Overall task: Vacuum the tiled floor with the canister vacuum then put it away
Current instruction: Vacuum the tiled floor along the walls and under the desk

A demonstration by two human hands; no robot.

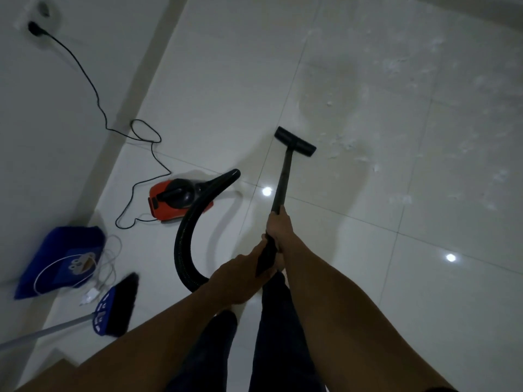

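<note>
A red and black canister vacuum (172, 200) sits on the white tiled floor (353, 264) at centre left. Its black ribbed hose (184, 244) curves down to the wand. My right hand (278, 226) grips the black wand (283, 179) higher up. My left hand (240, 278) holds the wand's lower handle end. The flat black nozzle (295, 141) rests on the floor ahead of me. White dust and crumbs (348, 147) lie scattered just right of the nozzle and further toward the upper right.
The vacuum's black cord (93, 89) runs along the wall to a plug in a socket (35, 28) at top left. A blue bag (62, 261), white cables (109, 267) and a blue broom with black bristles (116, 306) lie at lower left. My dark trouser legs (271, 321) stand below.
</note>
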